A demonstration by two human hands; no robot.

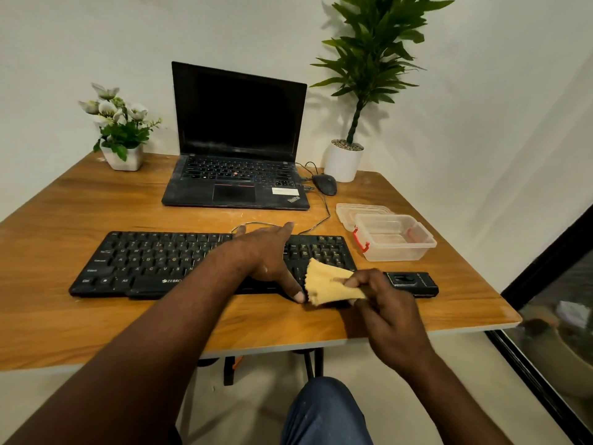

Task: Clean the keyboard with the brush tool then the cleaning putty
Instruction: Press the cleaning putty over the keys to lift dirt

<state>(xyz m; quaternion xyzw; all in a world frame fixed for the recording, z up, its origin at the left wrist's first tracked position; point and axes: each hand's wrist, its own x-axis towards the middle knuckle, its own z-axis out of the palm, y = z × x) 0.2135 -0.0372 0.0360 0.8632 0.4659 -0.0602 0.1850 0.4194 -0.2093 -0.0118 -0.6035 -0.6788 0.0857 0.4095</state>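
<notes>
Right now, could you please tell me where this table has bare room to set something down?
Free: table left of the laptop, between flower pot and keyboard; also the front strip before the keyboard's left half. Crowded: right side, with mouse, plastic container, black tool, yellow cloth.

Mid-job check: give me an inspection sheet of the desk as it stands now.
Surface: wooden table, carrying everything below.
Job's things: black keyboard flat near front edge; black tool beside its right end; yellow piece above its right keys.
Clutter: open clear container, lid behind it; open laptop, screen dark; mouse.
Hands: left hand rests flat on keyboard; right hand pinches yellow piece.
Cables: cable curves from keyboard's back toward laptop.
Surroundings: flower pot and tall plant at table's back; white wall.
</notes>
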